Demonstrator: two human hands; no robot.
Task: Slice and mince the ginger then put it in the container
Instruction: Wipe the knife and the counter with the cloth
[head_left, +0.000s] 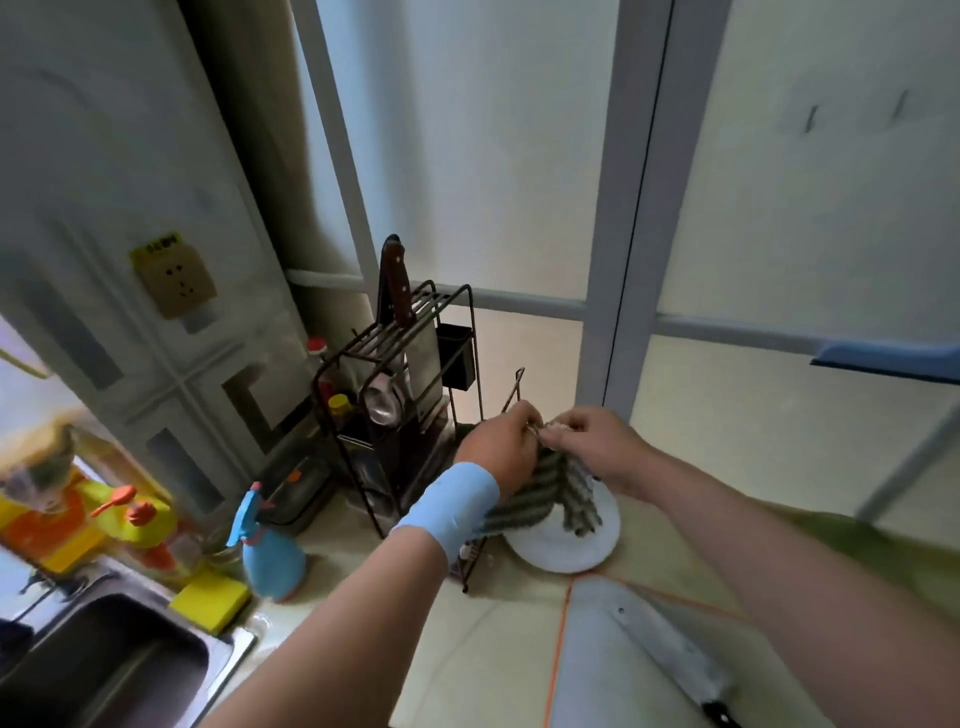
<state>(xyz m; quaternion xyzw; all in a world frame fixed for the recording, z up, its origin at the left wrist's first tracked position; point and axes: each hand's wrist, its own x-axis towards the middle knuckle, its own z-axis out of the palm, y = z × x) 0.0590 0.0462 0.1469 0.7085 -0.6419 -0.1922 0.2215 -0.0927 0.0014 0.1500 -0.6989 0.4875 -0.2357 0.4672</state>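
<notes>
1. Centrally, left hand (501, 441): fingers curled round the top edge of a striped cloth (540, 493), right by a thin wire upright of the rack (395, 364). A pale blue band (447, 512) sits on that wrist.
2. Right hand (597, 441): thumb and fingertips pinch the same top edge of the cloth, close beside the left hand. I cannot tell whether something small is also held there.
3. Cloth: hangs down from both hands, its lower end over a white plate (561, 551) on the counter.
4. Cleaver (670, 654): lies flat on the white board (597, 675) at lower right, dark handle toward me, well apart from both hands. I can make out no ginger on the visible part of the board.
5. Rack: dark wire, standing in the corner; it holds a brown-handled knife (396, 280) upright, metal ladles and a black cup (455, 356) hooked on its side.
6. Counter, left: blue spray bottle (270, 551), yellow sponge (210, 603) and the sink (104, 665).
7. Wall, left: a socket (174, 280).
</notes>
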